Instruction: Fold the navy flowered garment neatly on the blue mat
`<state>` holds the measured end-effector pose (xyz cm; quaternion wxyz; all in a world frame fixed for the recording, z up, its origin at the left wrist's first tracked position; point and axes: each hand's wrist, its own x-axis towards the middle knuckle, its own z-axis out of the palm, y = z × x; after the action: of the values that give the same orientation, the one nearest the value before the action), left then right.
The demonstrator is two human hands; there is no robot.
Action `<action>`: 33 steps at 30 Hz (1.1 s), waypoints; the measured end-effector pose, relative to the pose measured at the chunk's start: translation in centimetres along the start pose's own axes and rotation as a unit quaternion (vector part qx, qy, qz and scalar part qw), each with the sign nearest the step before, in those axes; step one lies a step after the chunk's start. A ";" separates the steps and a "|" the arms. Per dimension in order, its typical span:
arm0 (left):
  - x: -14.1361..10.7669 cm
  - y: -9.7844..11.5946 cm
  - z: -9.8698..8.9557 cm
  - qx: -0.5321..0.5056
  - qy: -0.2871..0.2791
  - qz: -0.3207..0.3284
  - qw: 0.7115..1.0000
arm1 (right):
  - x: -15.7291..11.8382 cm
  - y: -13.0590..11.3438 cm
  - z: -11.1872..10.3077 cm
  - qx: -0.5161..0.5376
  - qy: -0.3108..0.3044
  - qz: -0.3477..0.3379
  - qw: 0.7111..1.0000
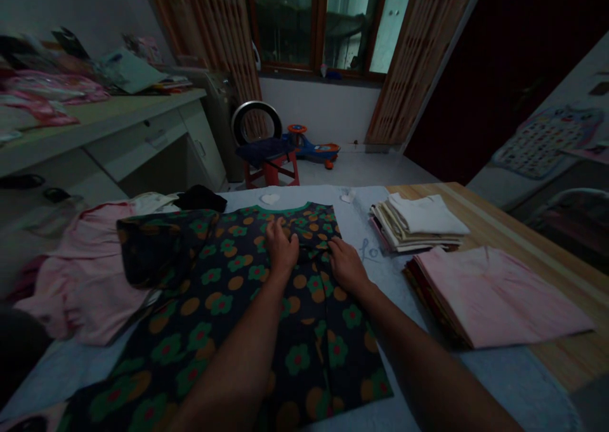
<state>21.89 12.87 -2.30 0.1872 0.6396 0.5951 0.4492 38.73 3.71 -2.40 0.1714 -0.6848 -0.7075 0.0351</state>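
Both hands (281, 249) atop floral garment (214, 305)

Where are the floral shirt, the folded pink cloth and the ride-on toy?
Floral shirt (223, 299): head view, on the front of the shirt.
Folded pink cloth (499, 295): head view, on the top layer of the stack.
Ride-on toy (314, 148): head view, on its blue body.

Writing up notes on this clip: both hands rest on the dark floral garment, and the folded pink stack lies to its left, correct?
Not quite: the folded pink stack lies to the right of the dark floral garment, not its left, as the head view shows. The left hand and right hand do rest on that garment.
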 end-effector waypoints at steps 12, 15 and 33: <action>-4.0 4.0 -3.2 0.158 -0.350 0.339 0.859 | -4.2 -1.3 -3.3 0.024 0.029 0.002 0.999; -5.2 3.5 -3.2 0.234 -0.355 0.378 0.823 | -7.3 -2.9 -3.1 0.015 0.015 -0.031 0.999; -5.5 2.9 -3.2 0.295 -0.312 0.370 0.824 | -17.9 -4.4 -2.0 -0.005 0.014 -0.110 0.994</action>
<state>21.63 6.13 -0.33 -0.0151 0.9426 0.3275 0.0640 35.13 -14.47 -2.79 0.1807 -0.6043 -0.7760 0.0033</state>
